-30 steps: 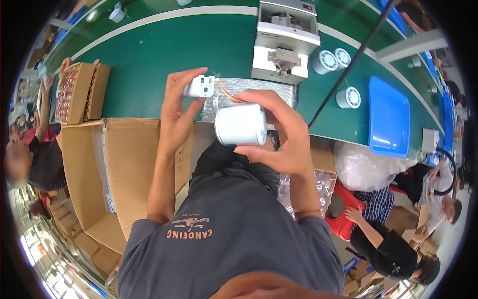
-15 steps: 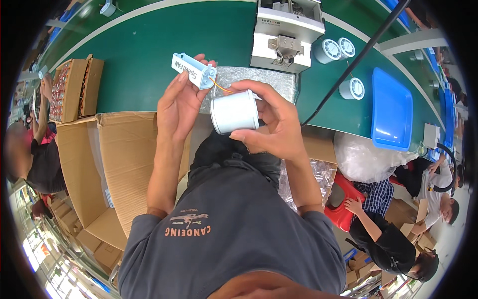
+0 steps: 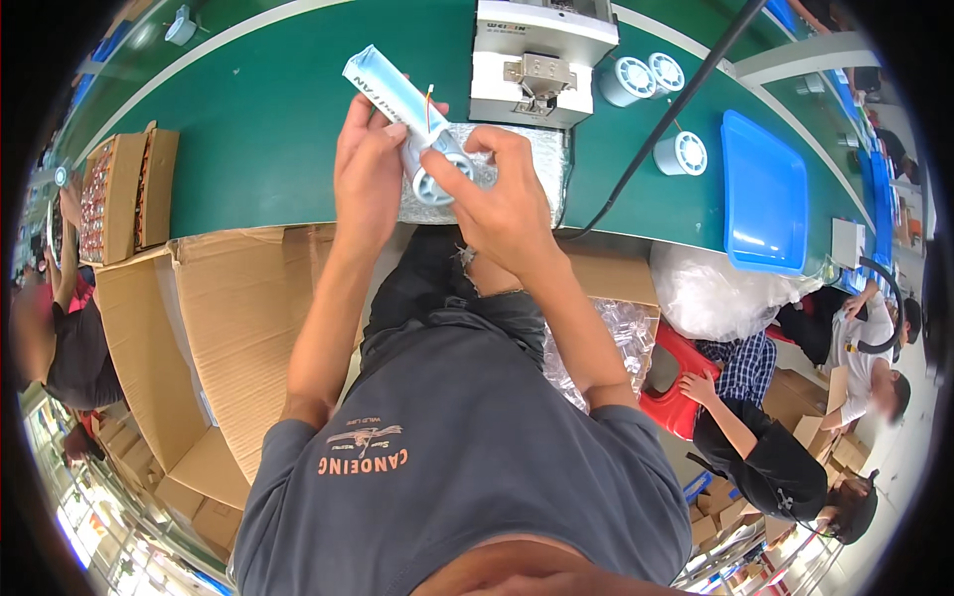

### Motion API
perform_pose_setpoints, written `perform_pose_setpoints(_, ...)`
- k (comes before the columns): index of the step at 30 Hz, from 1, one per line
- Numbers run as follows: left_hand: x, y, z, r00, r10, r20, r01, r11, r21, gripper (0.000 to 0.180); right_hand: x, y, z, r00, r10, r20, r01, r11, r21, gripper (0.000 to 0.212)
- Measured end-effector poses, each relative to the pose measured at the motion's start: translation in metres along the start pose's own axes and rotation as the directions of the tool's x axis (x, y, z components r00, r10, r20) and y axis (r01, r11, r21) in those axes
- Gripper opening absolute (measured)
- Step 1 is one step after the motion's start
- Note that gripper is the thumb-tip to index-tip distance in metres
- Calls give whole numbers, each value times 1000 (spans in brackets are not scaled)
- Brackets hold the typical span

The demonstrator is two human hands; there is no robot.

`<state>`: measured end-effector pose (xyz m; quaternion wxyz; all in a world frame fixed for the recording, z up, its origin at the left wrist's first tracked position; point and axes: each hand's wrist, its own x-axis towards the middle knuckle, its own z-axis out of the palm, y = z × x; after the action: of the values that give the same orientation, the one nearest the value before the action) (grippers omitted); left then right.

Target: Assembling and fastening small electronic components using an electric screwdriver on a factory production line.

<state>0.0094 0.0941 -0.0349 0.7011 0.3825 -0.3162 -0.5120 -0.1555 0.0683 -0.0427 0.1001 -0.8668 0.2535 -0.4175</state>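
Note:
My left hand [image 3: 366, 184] is closed round a light-blue plastic fan handle [image 3: 383, 81], a long open-channelled piece with dark lettering. Against the handle's near end sits a round fan head [image 3: 429, 189], its spoked vent facing me. A short red and yellow wire [image 3: 428, 107] with a small white plug sticks up beside the joint. Closed on the fan head, my right hand [image 3: 502, 204] has its thumb pressed at the upper rim and its index finger bent above. My fingers partly cover where the two pieces meet.
Beyond my hands stands a white and grey machine [image 3: 542, 74] on the green table. To the right are several fan heads [image 3: 681, 154], a blue tray [image 3: 765, 199] and a black cable [image 3: 651, 164]. Cardboard boxes [image 3: 248, 328] stand at left; co-workers sit on both sides.
The fan head has turned from its side to show its vent and come against the handle. The handle has tilted more upright. My right hand has moved left, near my left hand.

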Motion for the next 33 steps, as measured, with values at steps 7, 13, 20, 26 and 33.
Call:
perform_pose_setpoints(7,8,-50,-3,981,179,76,-189,970,152,47,-27,6,5,971,181,157,-208,962,177,57)
perform_pose_setpoints(13,2,-56,2,972,191,140,-216,956,196,45,-6,9,-8,860,504,76,-493,783,380,37)
perform_pose_setpoints(20,0,-49,-8,955,134,265,-214,929,302,47,0,24,-2,976,215,35,-217,956,198,15)
perform_pose_setpoints(26,-12,-32,-8,947,89,308,-206,905,372,49,-18,24,-3,921,386,-46,-264,708,655,14)
perform_pose_setpoints(33,-8,-26,-10,912,30,410,-315,692,650,49,-19,11,-13,742,637,210,-368,125,921,14)
